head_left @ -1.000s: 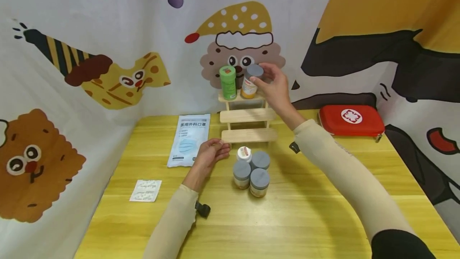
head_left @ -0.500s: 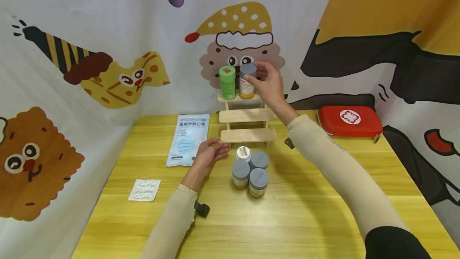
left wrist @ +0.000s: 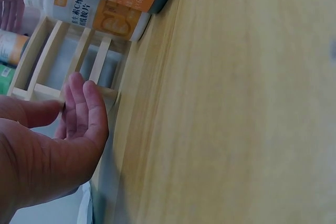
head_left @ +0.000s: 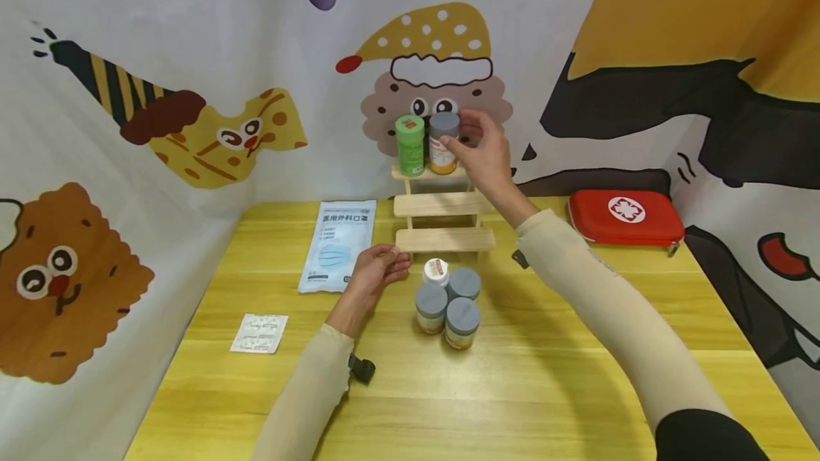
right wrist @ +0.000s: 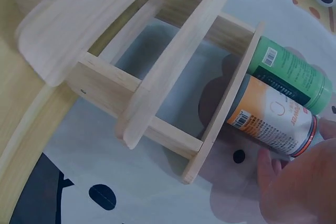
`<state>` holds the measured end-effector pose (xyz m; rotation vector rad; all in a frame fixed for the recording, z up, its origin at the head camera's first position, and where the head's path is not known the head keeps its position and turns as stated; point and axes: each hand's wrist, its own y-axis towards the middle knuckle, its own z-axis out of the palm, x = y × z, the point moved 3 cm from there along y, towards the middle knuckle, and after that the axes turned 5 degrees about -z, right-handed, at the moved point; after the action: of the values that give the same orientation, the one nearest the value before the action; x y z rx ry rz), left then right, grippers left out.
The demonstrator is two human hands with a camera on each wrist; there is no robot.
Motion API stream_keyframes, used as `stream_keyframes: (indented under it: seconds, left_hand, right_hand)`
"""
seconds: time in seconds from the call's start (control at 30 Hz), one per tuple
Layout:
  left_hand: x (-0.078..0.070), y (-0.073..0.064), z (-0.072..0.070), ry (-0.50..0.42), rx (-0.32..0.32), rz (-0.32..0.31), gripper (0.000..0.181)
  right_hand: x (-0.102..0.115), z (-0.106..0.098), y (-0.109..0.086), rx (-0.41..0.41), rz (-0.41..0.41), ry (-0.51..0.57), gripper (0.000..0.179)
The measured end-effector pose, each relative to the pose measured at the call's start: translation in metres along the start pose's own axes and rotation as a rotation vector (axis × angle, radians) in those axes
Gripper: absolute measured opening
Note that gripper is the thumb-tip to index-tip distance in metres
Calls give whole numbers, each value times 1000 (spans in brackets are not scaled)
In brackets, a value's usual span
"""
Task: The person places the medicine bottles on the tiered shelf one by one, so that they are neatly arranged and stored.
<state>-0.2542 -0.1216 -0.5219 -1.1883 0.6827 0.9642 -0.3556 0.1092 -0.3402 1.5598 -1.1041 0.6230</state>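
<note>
My right hand [head_left: 488,155] holds a grey-capped pill bottle [head_left: 442,151] with an orange and white label, thumb in front and fingers behind. The bottle stands upright on the top step of a small wooden tiered stand [head_left: 442,240], beside a green bottle [head_left: 411,148]. In the right wrist view the orange-labelled bottle [right wrist: 275,116] has its base at the top step. My left hand [head_left: 374,276] pinches the left end of the lowest step; in the left wrist view thumb and fingers [left wrist: 79,100] meet at that end.
Before the stand are a white-capped bottle [head_left: 436,272] and several grey-capped bottles [head_left: 463,319]. A face mask packet [head_left: 336,247] and a blister pack [head_left: 259,334] lie left. A red first-aid case [head_left: 628,218] sits at the back right, before a patterned cloth [head_left: 269,34].
My right hand has shifted the grey-capped bottle slightly left, closer to the green one, and its tilt is gone. The left hand has stayed at the stand.
</note>
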Motion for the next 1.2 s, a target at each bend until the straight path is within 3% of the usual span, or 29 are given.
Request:
stream_keyframes:
  seconds: [0.37,0.67,0.97,1.2]
  left_hand:
    - [0,3,-1,0,-8,-2,13]
    - [-1,0,0,5,-4,-7,13]
    - [-2,-2,1,7,-1,0,15]
    - [0,0,1,-2,-3,5,13]
  right_hand:
    - [4,-14,-23,-69,-98,76,59]
    - [36,-21,-58,-40,-121,88,55]
    - [2,-27,-89,36,-185,71,52]
    - [-16,-31,-119,143,-133,84,51]
